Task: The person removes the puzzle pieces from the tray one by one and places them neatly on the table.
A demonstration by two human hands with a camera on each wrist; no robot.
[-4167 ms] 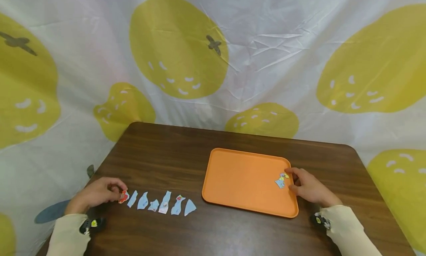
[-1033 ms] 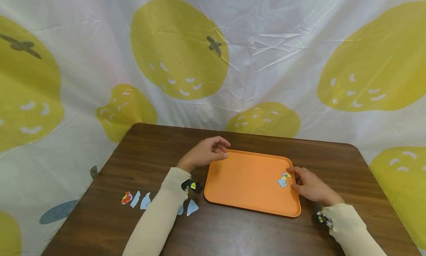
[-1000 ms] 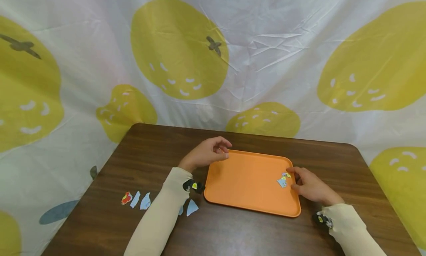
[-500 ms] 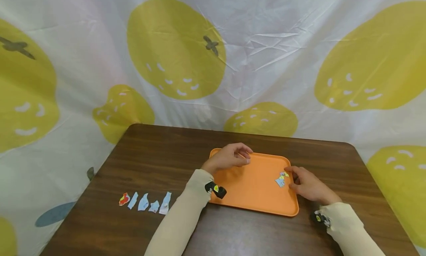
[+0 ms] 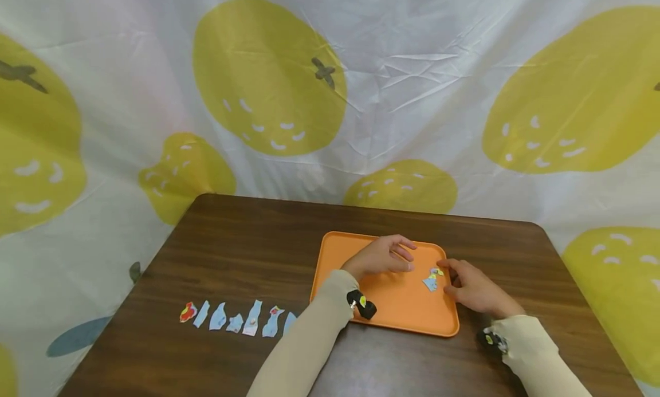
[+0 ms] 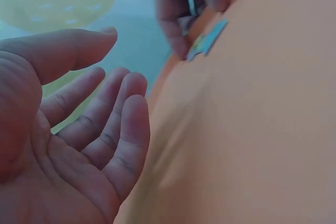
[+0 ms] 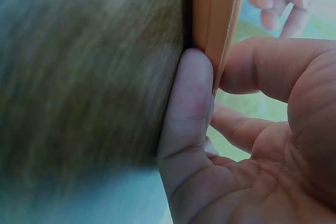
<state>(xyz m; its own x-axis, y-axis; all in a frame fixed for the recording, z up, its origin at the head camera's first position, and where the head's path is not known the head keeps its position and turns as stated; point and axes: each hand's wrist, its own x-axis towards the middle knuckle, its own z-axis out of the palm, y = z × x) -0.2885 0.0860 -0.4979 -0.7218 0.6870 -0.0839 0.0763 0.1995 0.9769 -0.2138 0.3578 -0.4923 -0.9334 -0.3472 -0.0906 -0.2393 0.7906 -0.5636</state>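
Note:
An orange tray (image 5: 407, 314) lies on the table's right half. Above its middle my left hand (image 5: 378, 256) hovers with loosely bent fingers; the left wrist view shows its palm holding nothing. My right hand (image 5: 474, 288) grips the tray's right rim, which the right wrist view shows between its thumb (image 7: 244, 69) and a finger (image 7: 194, 85). Just inside that rim lies a small cluster of jagged paper scraps (image 5: 430, 283), light blue with yellow and purple. To the tray's left, a row of torn light-blue paper pieces (image 5: 217, 317) starts with a red-and-yellow piece (image 5: 188, 312).
The dark wood-grain table (image 5: 247, 236) has rounded far corners. A white curtain (image 5: 412, 99) printed with large yellow fruits hangs behind it and along its left side. My left sleeve (image 5: 304, 345) passes across the right end of the paper row and the tray's lower-left corner.
My left hand has travelled rightward from the red paper piece to over the tray, carrying nothing. The sleeve now uncovers most of the row. My right hand has stayed at the rim.

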